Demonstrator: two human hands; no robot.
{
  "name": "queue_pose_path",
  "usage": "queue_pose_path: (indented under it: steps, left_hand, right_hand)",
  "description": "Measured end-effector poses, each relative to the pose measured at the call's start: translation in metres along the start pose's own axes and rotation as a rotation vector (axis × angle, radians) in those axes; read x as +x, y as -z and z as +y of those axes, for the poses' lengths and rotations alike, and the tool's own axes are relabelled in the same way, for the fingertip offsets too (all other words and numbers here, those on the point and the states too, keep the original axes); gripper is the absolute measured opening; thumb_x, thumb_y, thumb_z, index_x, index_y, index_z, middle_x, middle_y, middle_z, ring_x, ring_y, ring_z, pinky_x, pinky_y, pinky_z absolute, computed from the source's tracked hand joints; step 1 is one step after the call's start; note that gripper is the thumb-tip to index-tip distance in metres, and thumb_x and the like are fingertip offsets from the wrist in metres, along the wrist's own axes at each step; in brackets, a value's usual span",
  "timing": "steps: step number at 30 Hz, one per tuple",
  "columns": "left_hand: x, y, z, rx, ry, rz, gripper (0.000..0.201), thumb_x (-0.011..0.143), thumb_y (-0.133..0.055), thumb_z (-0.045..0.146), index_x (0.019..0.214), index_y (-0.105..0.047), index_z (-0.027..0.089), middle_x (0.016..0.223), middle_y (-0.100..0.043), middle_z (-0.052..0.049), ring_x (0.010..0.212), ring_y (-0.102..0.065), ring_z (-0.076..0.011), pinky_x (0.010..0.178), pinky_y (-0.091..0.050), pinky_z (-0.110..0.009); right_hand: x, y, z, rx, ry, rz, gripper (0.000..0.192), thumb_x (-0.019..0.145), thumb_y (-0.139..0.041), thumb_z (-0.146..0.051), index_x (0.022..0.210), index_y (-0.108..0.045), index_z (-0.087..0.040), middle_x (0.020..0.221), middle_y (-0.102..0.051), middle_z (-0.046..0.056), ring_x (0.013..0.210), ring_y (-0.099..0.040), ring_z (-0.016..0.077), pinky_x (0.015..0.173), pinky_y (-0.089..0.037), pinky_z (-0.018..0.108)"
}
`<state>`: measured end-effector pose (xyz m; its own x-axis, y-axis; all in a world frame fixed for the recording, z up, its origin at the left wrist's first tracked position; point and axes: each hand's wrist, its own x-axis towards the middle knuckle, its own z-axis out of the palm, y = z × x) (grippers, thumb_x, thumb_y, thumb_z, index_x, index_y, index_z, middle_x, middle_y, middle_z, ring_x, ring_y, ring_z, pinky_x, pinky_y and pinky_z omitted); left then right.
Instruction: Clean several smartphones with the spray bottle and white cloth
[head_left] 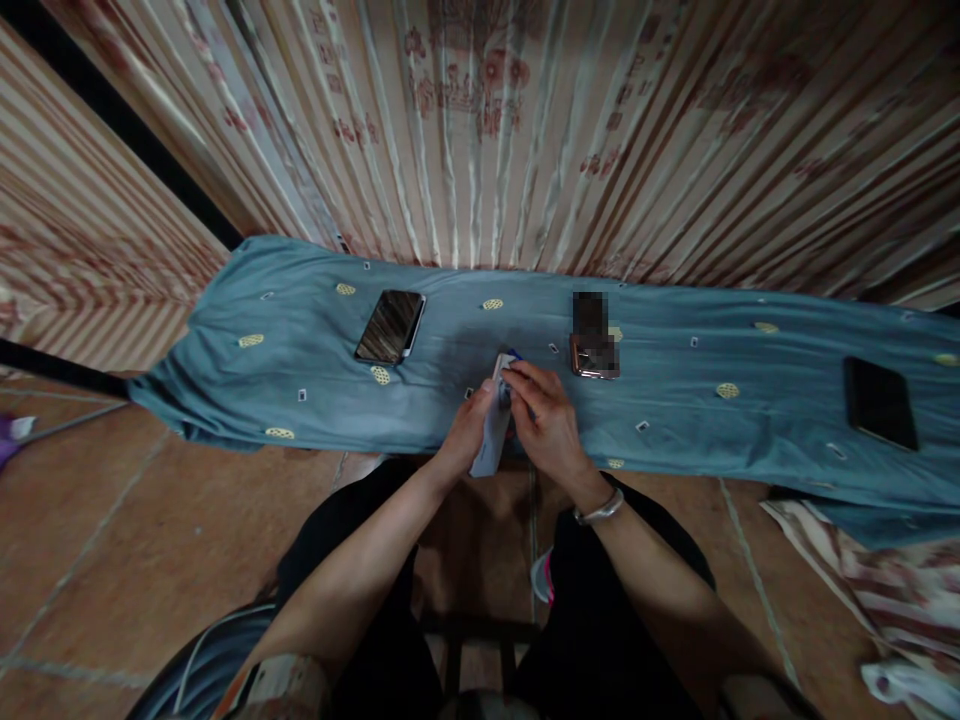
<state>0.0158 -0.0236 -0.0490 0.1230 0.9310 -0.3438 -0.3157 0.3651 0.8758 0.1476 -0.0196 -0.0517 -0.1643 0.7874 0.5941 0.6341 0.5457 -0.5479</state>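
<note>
My left hand grips a light grey phone on edge, its back turned to the left, over the near edge of a table covered in blue cloth. My right hand presses its fingertips against the top of that phone, where a small blue piece shows. A bracelet sits on my right wrist. What lies between the right fingers is hidden.
On the blue cloth lie a dark phone at the left, a gold-edged phone just beyond my right hand, and a black phone at the far right. Striped curtains hang behind. A tiled floor lies below.
</note>
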Motion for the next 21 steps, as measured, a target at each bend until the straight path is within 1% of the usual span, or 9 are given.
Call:
queue_pose_path:
  steps: [2,4,8,13,17,21]
  left_hand:
    - [0.0,-0.001,-0.001,0.015,-0.024,-0.02,0.053,0.09,-0.055,0.059,0.104,-0.075,0.012,0.083,-0.073,-0.009,0.087,-0.067,-0.0254,0.08,-0.052,-0.037]
    - [0.0,-0.002,-0.003,0.03,-0.023,-0.031,0.056,0.089,-0.054,0.06,0.105,-0.075,0.011,0.082,-0.073,-0.009,0.086,-0.068,-0.0258,0.079,-0.053,-0.037]
    - [0.0,-0.002,-0.004,0.034,0.05,-0.026,0.057,0.089,-0.054,0.062,0.105,-0.074,0.011,0.077,-0.072,-0.009,0.08,-0.068,-0.026,0.074,-0.054,-0.038]
    - [0.001,0.0,-0.006,-0.033,0.07,-0.006,0.052,0.088,-0.056,0.061,0.104,-0.074,0.014,0.076,-0.071,-0.007,0.068,-0.066,-0.0212,0.068,-0.055,-0.036]
    - [0.004,0.002,-0.008,-0.099,0.091,-0.021,0.052,0.087,-0.056,0.062,0.104,-0.073,0.016,0.078,-0.071,-0.006,0.069,-0.066,-0.0208,0.07,-0.057,-0.037]
    - [0.006,0.003,-0.01,-0.15,0.099,-0.032,0.05,0.089,-0.055,0.059,0.106,-0.073,0.016,0.077,-0.071,-0.006,0.072,-0.068,-0.0219,0.074,-0.058,-0.038]
  right_hand:
    - [0.001,0.0,0.0,-0.018,0.024,-0.009,0.037,0.098,-0.043,-0.018,0.126,-0.066,-0.023,0.128,-0.065,0.011,0.117,-0.06,0.0257,0.101,-0.052,0.047]
    - [0.002,0.001,0.001,-0.042,0.034,-0.012,0.038,0.097,-0.043,-0.017,0.127,-0.065,-0.023,0.128,-0.065,0.011,0.116,-0.06,0.0255,0.101,-0.052,0.047]
    - [0.004,0.0,0.006,-0.064,0.026,0.005,0.04,0.097,-0.041,-0.017,0.129,-0.065,-0.022,0.129,-0.064,0.011,0.116,-0.06,0.0248,0.102,-0.051,0.046]
    - [0.002,-0.002,0.013,-0.046,-0.007,-0.028,0.043,0.097,-0.04,-0.017,0.133,-0.062,-0.023,0.132,-0.063,0.011,0.117,-0.06,0.0254,0.103,-0.051,0.049]
    - [0.0,-0.004,0.017,-0.06,-0.014,-0.009,0.042,0.097,-0.039,-0.017,0.132,-0.063,-0.019,0.13,-0.064,0.012,0.117,-0.06,0.0249,0.102,-0.052,0.046]
    - [-0.001,-0.005,0.018,-0.064,-0.02,-0.007,0.043,0.097,-0.039,-0.017,0.133,-0.062,-0.019,0.132,-0.064,0.013,0.117,-0.06,0.0253,0.103,-0.051,0.047]
